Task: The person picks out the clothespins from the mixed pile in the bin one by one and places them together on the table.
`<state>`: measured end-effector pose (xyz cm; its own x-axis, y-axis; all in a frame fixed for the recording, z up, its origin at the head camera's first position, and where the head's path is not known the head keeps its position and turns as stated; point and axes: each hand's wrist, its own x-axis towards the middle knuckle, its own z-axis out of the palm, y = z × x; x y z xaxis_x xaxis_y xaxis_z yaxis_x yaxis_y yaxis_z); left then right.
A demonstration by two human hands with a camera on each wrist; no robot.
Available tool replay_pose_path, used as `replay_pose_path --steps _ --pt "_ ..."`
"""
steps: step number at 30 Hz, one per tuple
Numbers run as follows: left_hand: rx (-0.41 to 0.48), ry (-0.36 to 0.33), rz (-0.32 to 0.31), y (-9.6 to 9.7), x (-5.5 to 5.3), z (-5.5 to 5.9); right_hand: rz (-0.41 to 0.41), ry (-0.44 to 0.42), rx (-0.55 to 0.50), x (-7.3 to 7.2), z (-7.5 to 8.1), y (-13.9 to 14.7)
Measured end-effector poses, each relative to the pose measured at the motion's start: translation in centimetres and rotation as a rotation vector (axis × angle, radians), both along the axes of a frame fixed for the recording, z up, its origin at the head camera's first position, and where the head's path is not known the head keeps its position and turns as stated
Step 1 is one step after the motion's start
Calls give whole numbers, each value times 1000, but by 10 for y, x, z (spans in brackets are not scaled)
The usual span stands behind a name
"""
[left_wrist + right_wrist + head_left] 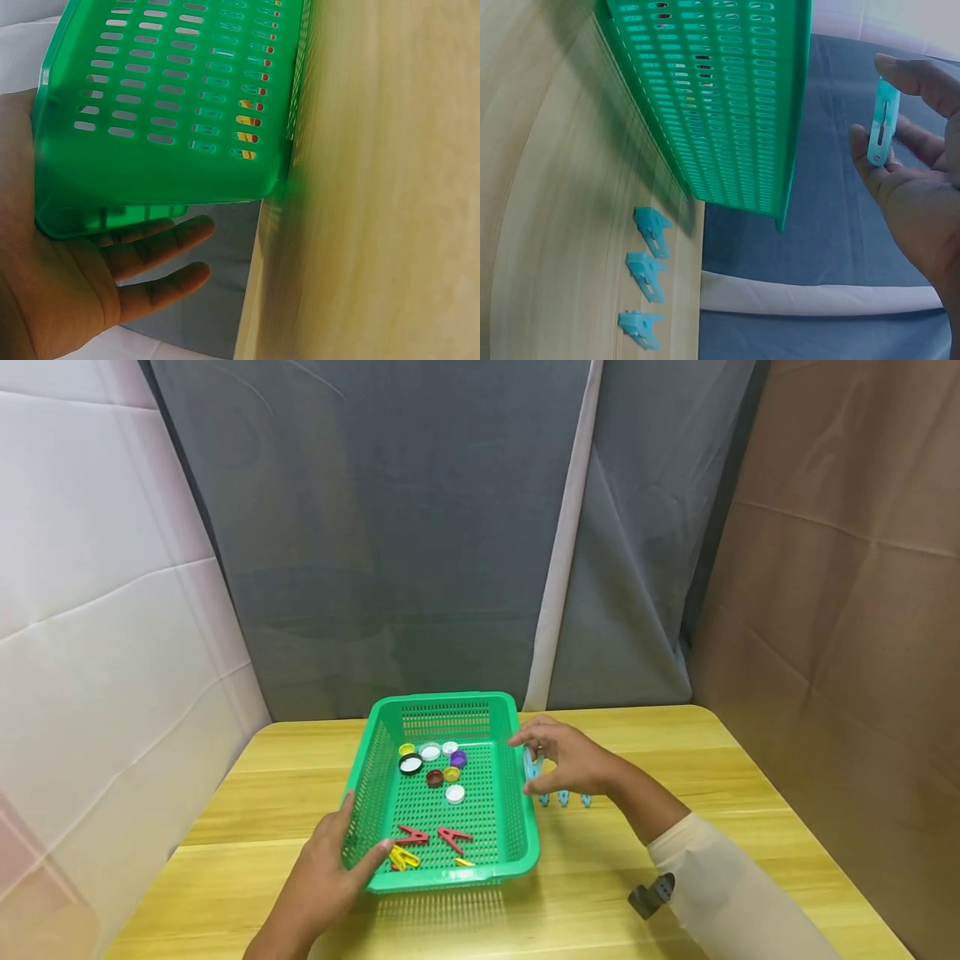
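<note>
turquoise clip (883, 124) is pinched by the right hand (572, 758), just outside the right rim of the green basket (513, 864). the near left corner is braced by the left hand (322, 868), fingers outstretched. contact with the rim is best avoided, the pinch light. wood-grained table (600, 885) beneath; grey cloth (450, 527) hung behind.

In the head view, the left hand (322, 864) is being held low and left of centre, its thumb (371, 862) being spread from the fingers (166, 292). The right forearm (738, 893) is being angled in from the lower right, the right hand (566, 756) being curved into a pinch.
</note>
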<state>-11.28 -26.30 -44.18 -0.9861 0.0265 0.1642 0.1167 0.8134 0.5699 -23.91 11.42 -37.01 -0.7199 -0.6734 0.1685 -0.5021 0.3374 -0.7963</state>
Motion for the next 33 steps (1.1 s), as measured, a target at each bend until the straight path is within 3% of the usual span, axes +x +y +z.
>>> replay_pose_path --steps 6,13,23,27,33 --pt "-1 2 0 1 0 0 36 -53 -60 1 -1 9" --pt "6 4 3 1 -1 -1 67 -182 -118 -2 -4 28" --pt "-3 9 5 0 -2 -2 7 -240 -113 -3 -13 49" --pt "-5 11 7 0 -2 -2 6 -224 -84 -3 -18 53" --pt "-19 -4 8 0 -4 -2 -37 -123 26 -3 -31 58"
